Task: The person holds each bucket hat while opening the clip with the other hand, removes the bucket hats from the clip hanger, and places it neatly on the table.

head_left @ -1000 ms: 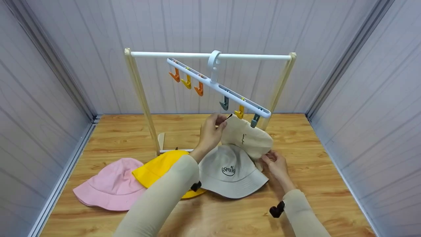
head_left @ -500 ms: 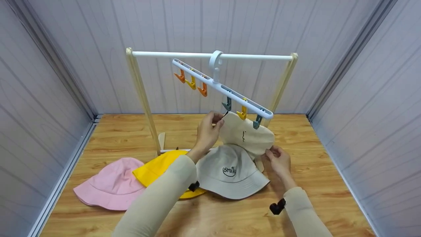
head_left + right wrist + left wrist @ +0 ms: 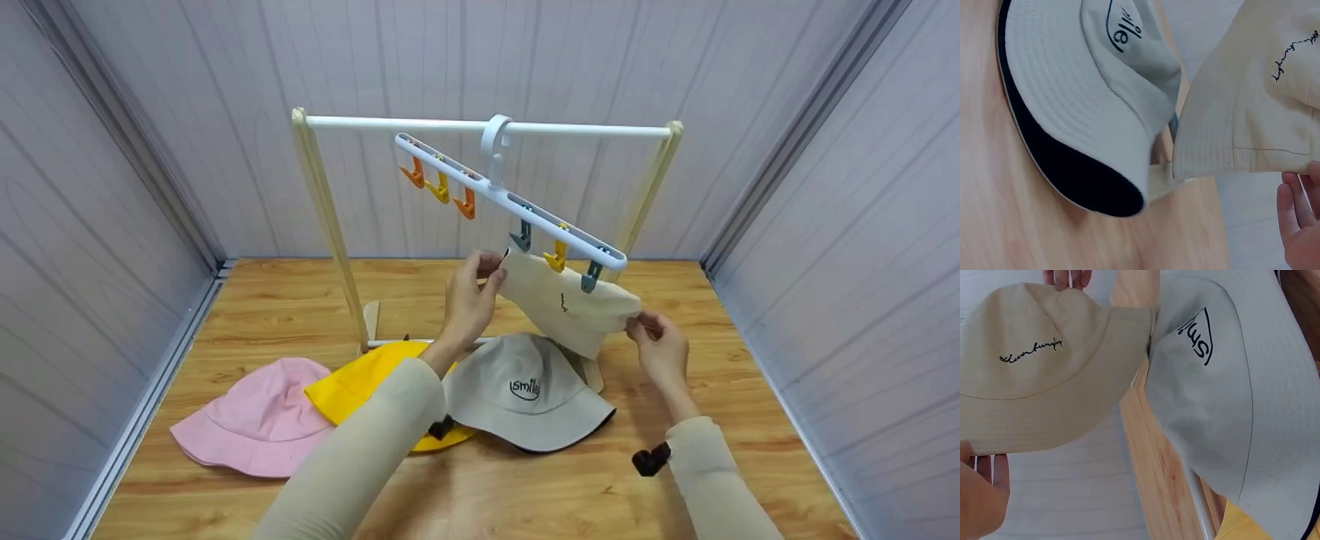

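A cream bucket hat with dark script lettering is held up between both hands, just under the right half of a white clip hanger. My left hand pinches its brim edge at the left. On the other side my right hand pinches the hat's crown, thumb in front and fingers behind. A yellow clip and a grey-green clip hang in front of the hat's upper edge; whether either grips the cloth I cannot tell. The left wrist view shows the lettering on the cream hat.
A grey "smile" bucket hat lies on the wooden table below, overlapping a yellow hat. Further left is a pink hat. The hanger hooks over the white bar of a wooden-legged rack.
The cream hat has risen slightly and levelled. My right hand has moved up and to the right with its edge; my left hand has shifted slightly up and left.
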Tool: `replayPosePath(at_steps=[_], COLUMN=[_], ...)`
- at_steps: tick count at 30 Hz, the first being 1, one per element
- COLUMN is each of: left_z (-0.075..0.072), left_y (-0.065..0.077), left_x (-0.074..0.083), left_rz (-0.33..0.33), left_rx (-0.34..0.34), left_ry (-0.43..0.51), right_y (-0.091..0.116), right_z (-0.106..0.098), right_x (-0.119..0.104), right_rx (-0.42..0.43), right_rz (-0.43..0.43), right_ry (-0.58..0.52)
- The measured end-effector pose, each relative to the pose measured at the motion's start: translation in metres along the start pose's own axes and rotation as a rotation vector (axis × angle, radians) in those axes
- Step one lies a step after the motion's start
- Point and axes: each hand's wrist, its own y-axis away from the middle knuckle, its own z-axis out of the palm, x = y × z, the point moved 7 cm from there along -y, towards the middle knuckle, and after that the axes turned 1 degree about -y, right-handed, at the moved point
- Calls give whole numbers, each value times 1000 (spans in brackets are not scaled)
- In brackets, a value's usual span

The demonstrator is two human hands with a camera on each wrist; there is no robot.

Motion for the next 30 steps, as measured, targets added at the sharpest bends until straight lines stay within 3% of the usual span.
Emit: replayPosePath(at_steps=[10,17,30], left_z=[7,19,46], left_y=[17,36,73], left_x=[-3,-9,-21], left_rz=[-93,-168,-382], left_rx=[-1,-26,-28], left_ry=[53,197,387], right_y=[0,1,-9], right_z=[-35,-59,-82], right_x=[-26,-46,-53], right_rx=[60,49,-30], right_rz=[-142,-239,-277], right_ry=[56,131,269])
